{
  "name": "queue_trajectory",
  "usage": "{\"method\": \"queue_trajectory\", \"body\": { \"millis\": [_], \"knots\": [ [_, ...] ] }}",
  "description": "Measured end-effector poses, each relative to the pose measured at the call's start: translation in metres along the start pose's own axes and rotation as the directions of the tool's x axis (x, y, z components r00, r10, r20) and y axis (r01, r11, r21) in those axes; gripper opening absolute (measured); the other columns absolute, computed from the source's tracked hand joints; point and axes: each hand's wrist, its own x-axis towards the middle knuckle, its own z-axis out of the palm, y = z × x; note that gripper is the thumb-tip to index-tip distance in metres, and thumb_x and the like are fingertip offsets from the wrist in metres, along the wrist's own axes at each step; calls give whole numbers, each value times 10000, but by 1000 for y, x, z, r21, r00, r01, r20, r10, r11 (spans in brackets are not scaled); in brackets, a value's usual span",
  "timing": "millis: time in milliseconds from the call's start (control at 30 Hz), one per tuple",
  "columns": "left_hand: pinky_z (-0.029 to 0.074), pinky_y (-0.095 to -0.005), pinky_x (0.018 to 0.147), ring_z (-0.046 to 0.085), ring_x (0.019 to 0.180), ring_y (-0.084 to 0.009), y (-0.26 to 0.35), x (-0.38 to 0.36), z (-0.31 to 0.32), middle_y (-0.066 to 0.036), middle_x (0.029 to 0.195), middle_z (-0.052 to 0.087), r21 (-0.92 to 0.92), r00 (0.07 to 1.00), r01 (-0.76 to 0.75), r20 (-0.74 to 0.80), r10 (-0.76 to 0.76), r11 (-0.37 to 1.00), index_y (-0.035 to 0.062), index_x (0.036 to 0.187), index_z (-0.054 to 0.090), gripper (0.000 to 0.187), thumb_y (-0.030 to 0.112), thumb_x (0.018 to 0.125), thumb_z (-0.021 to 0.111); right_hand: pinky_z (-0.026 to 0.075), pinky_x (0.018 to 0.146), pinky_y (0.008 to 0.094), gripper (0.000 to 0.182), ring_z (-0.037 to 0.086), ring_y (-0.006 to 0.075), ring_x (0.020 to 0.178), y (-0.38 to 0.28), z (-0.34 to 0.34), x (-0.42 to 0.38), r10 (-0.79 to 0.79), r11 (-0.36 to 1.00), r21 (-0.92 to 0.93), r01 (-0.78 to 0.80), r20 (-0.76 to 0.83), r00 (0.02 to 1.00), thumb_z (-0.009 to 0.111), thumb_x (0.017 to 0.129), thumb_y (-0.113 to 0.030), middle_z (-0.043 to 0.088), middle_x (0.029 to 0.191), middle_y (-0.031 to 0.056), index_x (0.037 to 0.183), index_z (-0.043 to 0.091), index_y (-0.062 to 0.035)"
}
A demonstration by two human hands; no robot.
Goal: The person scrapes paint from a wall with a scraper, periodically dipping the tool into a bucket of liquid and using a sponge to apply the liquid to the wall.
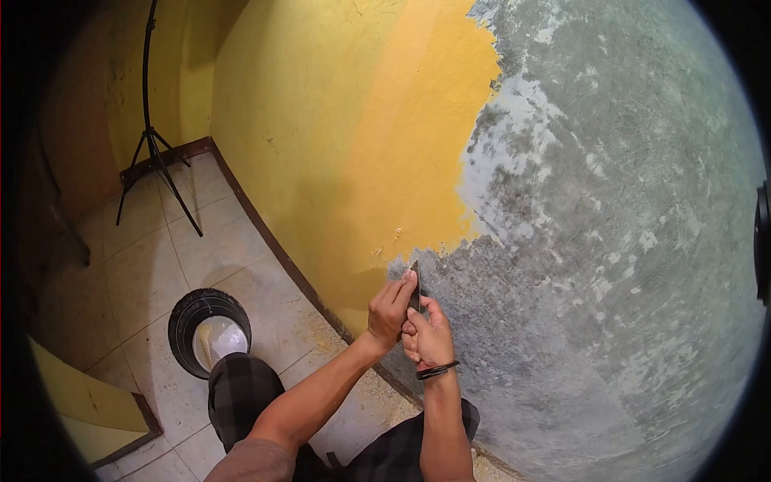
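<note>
A thin, dark-bladed scraper (416, 299) is held nearly upright against the wall, seen almost edge-on. My right hand (432, 336), with a black band at the wrist, is closed around its lower part, so the handle is hidden. The fingers of my left hand (389, 312) press together on the blade near its upper end. Its tip meets the ragged border between the yellow paint (418, 161) and the bare grey wall surface (610, 241). Small curled paint flakes (397, 234) cling to the yellow just above my hands.
A black bucket (181, 341) with whitish contents stands on the tiled floor (148, 281) by my left knee. Pale scrapings (325, 341) lie along the wall's foot. A black tripod stand (150, 132) is at the back left. A low yellow wall corner (88, 402) juts in at lower left.
</note>
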Motion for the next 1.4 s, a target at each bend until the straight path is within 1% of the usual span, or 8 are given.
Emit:
{"method": "queue_trajectory", "body": {
  "millis": [200, 300, 400, 800, 900, 1000, 1133, 1400],
  "knots": [
    [510, -393, 704, 617, 845, -371, -14, 17, -14, -197, 985, 632, 24, 990, 109, 87, -110, 994, -50, 1149, 567, 546, 416, 870, 506, 215, 291, 225, 238, 346, 63, 363, 5, 26, 21, -45, 998, -32, 45, 8, 999, 510, 930, -111, 438, 621, 8, 1145, 407, -117],
    [514, -368, 690, 628, 843, -345, -13, 12, -17, -176, 992, 643, 26, 986, 76, 147, -79, 997, -30, 1129, 594, 457, 328, 849, 551, 212, 289, 227, 250, 342, 60, 359, 14, 21, 2, -95, 995, 7, 96, -66, 993, 504, 929, -103, 439, 620, 6, 1154, 399, -124],
    [494, -340, 599, 621, 733, -295, -13, 11, -4, -154, 869, 630, -39, 998, -51, -48, 49, 998, -15, 1060, 636, 316, 111, 772, 603, 209, 282, 227, 261, 329, 57, 349, 12, 18, 6, -62, 998, 13, 62, -25, 998, 501, 928, -96, 430, 616, 5, 1159, 386, -137],
    [491, -351, 599, 614, 715, -296, -2, 25, -16, -130, 805, 612, -111, 998, -18, -68, 10, 994, -5, 998, 638, 258, 102, 765, 611, 202, 284, 231, 175, 325, 52, 357, 1, 25, 6, -32, 999, -7, 31, -61, 998, 491, 932, -103, 421, 607, -7, 1091, 424, -134],
    [490, -352, 596, 615, 716, -293, 8, 23, -20, -126, 797, 609, -52, 999, 35, 39, -33, 998, 0, 1015, 635, 261, 106, 777, 610, 203, 284, 229, 168, 330, 54, 358, 6, 14, -9, -29, 1000, -5, 28, -94, 995, 494, 930, -107, 418, 603, -8, 1081, 425, -128],
    [483, -355, 588, 607, 707, -293, -12, 20, -6, -130, 800, 603, -12, 996, -29, -86, 28, 1000, 13, 1047, 629, 279, 125, 792, 612, 211, 296, 218, 149, 331, 55, 378, 2, 15, 0, -67, 997, -33, 65, -56, 996, 503, 932, -115, 419, 613, -9, 1069, 442, -109],
    [469, -381, 572, 597, 686, -318, -17, 23, -15, -148, 780, 587, -5, 993, 116, -24, -116, 993, 18, 1062, 627, 342, 225, 790, 612, 197, 285, 221, 168, 337, 61, 368, -3, 30, 22, -37, 999, 6, 37, 34, 999, 493, 940, -110, 419, 611, -9, 1098, 437, -119],
    [525, -370, 677, 644, 813, -330, -21, 15, -6, -158, 935, 656, -46, 995, 32, -93, -36, 998, 21, 1083, 623, 363, 276, 826, 591, 210, 291, 220, 227, 325, 66, 362, 2, 27, 18, -9, 1000, 2, 9, -19, 1000, 507, 941, -130, 424, 617, 2, 1141, 401, -141]
  ]
}}
